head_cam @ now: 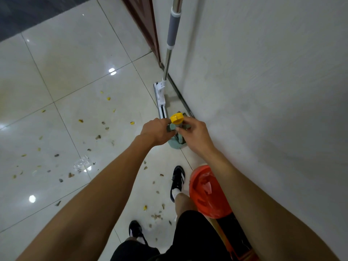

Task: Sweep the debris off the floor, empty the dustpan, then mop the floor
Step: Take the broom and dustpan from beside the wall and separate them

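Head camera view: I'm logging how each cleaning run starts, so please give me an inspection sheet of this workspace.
Surface: glossy pale tiled floor, with light glare spots.
Job's things: broom and dustpan set stands by the wall, its yellow-capped handle top between both hands; flat mop leans against the wall.
Clutter: yellow and brown debris scattered across the tiles, unswept; a crumpled clear wrapper.
Grippers: left hand and right hand both grip the handles just under the yellow cap.
Cables: nothing seen.
Surroundings: white wall on the right, dark door frame, orange bin near the person's feet.
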### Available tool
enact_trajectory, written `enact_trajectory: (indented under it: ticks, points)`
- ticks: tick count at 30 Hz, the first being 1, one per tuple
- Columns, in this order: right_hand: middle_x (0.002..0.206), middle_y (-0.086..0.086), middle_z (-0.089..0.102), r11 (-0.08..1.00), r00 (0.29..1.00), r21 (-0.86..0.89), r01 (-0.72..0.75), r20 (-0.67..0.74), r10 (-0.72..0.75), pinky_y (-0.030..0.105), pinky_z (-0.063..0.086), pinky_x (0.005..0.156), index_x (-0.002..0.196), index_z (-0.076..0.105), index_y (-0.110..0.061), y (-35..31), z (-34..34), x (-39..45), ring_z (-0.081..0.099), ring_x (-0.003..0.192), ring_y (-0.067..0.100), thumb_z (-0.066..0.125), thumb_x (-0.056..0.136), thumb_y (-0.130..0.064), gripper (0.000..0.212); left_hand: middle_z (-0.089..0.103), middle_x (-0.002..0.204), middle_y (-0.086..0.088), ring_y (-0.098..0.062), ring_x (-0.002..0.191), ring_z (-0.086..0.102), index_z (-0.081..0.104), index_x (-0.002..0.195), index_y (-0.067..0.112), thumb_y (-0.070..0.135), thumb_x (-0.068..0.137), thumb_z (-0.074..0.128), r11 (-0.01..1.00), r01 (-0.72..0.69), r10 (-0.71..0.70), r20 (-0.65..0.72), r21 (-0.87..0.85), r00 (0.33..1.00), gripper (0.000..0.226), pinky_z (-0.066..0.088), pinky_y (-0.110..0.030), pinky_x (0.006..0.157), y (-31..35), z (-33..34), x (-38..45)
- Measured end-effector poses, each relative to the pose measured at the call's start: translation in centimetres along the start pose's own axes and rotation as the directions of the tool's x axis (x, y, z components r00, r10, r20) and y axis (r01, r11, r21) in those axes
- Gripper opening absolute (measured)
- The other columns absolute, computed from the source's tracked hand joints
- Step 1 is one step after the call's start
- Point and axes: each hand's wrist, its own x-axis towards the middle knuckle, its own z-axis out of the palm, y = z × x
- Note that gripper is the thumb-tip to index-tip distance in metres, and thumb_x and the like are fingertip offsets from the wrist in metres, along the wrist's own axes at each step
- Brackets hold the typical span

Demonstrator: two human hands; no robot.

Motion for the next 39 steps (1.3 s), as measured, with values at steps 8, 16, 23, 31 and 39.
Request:
enact_trajectory:
  ticks: [8, 16, 23, 31, 39]
  points:
    - [0.090, -0.013, 0.068, 0.999, 1.000, -0.035, 0.020, -0.009, -0.021, 0.028, 0.056, 0.079, 0.105, 0.066, -0.041, -0.7, 0.7, -1.6, 0.064, 0.088, 0.003, 0.071, 0.088, -0.018, 0.029, 0.061, 0.089, -0.003, -0.023, 0.072, 0.052, 0.058, 0.110, 0.021, 0.047, 0.097, 0.053, 0.997, -0.026, 0.019, -0.097, -0.069, 0.995, 0.029, 0.038, -0.031, 0.057, -0.5, 1.3, -2.9]
    - [0.090, -0.007, 0.067, 0.985, 0.990, -0.100, 0.140, 0.019, -0.139, 0.043, 0.056, 0.081, 0.114, 0.066, -0.034, -4.4, 4.6, -6.5, 0.064, 0.087, 0.015, 0.065, 0.089, -0.018, 0.029, 0.054, 0.078, 0.004, -0.022, 0.066, 0.053, 0.045, 0.089, 0.032, 0.044, 0.095, 0.054, 0.990, -0.006, -0.021, -0.189, -0.141, 0.982, 0.017, 0.032, -0.028, 0.050, -3.2, 0.8, -10.3]
    - [0.090, -0.013, 0.064, 0.962, 0.968, -0.136, 0.239, -0.040, -0.246, 0.036, 0.054, 0.072, 0.104, 0.063, -0.039, -8.2, 12.1, -15.4, 0.060, 0.081, 0.008, 0.065, 0.088, -0.021, 0.024, 0.051, 0.073, 0.003, -0.027, 0.066, 0.051, 0.041, 0.082, 0.033, 0.044, 0.093, 0.054, 0.994, -0.046, 0.013, -0.304, -0.100, 0.953, 0.020, 0.031, -0.031, 0.053, -8.5, 1.4, -21.3]
    - [0.092, -0.004, 0.069, 0.960, 0.960, -0.114, 0.257, -0.087, -0.268, 0.038, 0.057, 0.080, 0.095, 0.066, -0.048, -12.2, 22.7, -30.0, 0.064, 0.086, 0.009, 0.066, 0.086, -0.023, 0.026, 0.057, 0.074, -0.002, -0.029, 0.061, 0.053, 0.043, 0.086, 0.033, 0.042, 0.094, 0.050, 0.987, -0.161, 0.140, -0.415, -0.016, 0.899, 0.014, 0.041, -0.032, 0.053, -16.4, 4.9, -37.0]
    - [0.093, -0.022, 0.069, 0.969, 0.971, -0.136, 0.206, -0.092, -0.219, 0.025, 0.054, 0.072, 0.091, 0.064, -0.061, -13.9, 27.0, -41.4, 0.065, 0.085, -0.002, 0.057, 0.081, -0.049, 0.017, 0.062, 0.078, -0.005, -0.032, 0.065, 0.058, 0.052, 0.094, 0.024, 0.046, 0.096, 0.044, 0.990, -0.139, 0.142, -0.412, 0.037, 0.900, 0.023, 0.045, -0.036, 0.055, -18.6, 9.0, -47.6]
